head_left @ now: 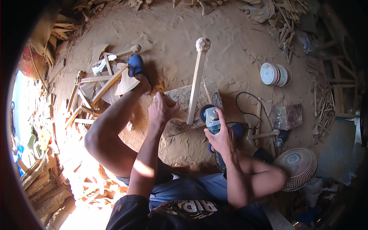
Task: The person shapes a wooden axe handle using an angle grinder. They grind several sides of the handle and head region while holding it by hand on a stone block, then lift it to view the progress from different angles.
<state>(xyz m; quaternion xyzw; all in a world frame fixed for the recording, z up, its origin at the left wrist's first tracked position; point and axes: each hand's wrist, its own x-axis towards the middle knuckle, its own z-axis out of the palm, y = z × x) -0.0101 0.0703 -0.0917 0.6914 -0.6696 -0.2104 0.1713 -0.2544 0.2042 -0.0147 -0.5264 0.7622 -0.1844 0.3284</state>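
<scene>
My left hand [161,110] is closed on the head end of a wooden axe-shaped piece [196,82]. Its long pale shaft points away from me and ends in a faceted knob. Part of the head is hidden under my fingers. My right hand [222,137] grips an angle grinder [212,119], fingers wrapped round its body. The grinder's dark disc sits close to the right of the shaft's near end; whether they touch, I cannot tell. Beneath the piece lies a worn wooden block [184,96] on the sandy ground.
Several similar wooden pieces [101,86] are heaped left, beside my blue-shod foot [136,66]. Rightward are a white bucket [270,74] on its side, a stained box [287,117] and a fan [297,166]. A black cable [247,93] loops past the grinder. Wood scraps [324,109] line the edges.
</scene>
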